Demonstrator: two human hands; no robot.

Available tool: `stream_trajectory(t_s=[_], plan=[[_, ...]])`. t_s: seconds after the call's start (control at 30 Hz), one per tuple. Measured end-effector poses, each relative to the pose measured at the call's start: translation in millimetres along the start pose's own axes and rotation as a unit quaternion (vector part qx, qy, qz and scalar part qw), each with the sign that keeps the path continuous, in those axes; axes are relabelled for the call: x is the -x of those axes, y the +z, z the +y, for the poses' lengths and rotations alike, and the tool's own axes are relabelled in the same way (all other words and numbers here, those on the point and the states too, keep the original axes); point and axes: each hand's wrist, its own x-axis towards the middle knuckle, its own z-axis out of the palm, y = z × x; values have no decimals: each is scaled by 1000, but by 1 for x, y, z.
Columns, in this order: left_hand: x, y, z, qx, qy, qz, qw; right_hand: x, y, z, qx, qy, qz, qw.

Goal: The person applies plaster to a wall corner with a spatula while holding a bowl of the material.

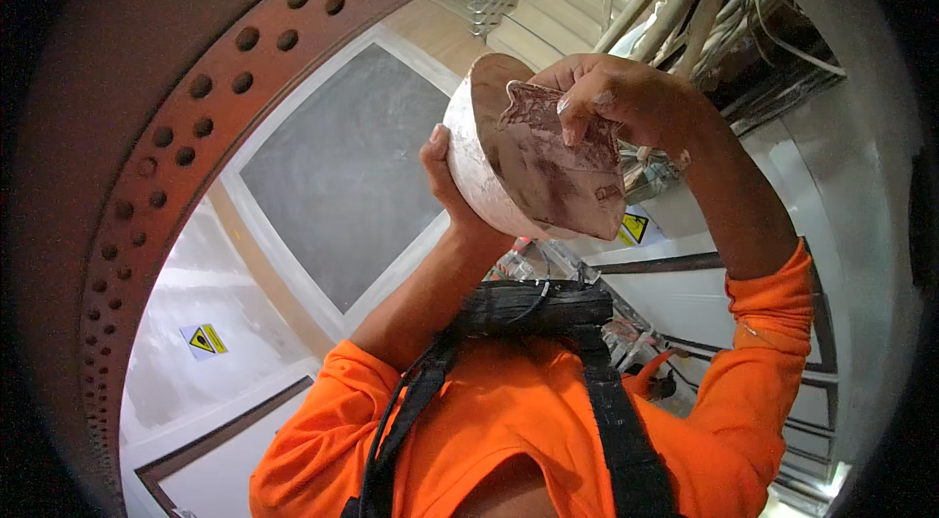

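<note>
In the upper middle I hold a white, plaster-smeared round bowl (pixel 470 176) with a brownish coated inside. My left hand (pixel 458 187) is closed round its left side and underside, with the thumb up along the wall. My right hand (pixel 611 102) has its fingers curled on a flat, crusted piece with an uneven edge (pixel 567 176), which lies over the bowl's right part. The piece is streaked with whitish and dark residue; I cannot tell exactly what kind of thing it is.
A curved perforated metal band (pixel 196 88) arches over the left and top. Behind are a grey square panel (pixel 323 176), warning stickers (pixel 203 342), cables and pipes (pixel 675 9) at upper right. Behind my body, at lower right, part of someone in orange (pixel 646 379) shows.
</note>
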Motion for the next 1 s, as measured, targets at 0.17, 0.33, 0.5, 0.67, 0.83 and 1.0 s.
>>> stream_trajectory(t_s=[0.17,0.33,0.5,0.67,0.83,1.0], plan=[[5,-2,0,-28,-9,23,999,4,3,34,-104,-75,65,990],[12,-6,13,159,-75,-47,983,32,5,53,-214,-181,145,949],[16,4,19,-23,-54,16,998,64,37,63,-215,-271,360,866],[-27,-20,20,-141,5,-83,986,64,72,43,-400,-371,341,765],[-49,28,23,-65,-55,-211,974,39,76,-2,179,-283,710,620],[-55,31,17,-84,-59,-215,971,-43,86,-37,292,-413,728,463]])
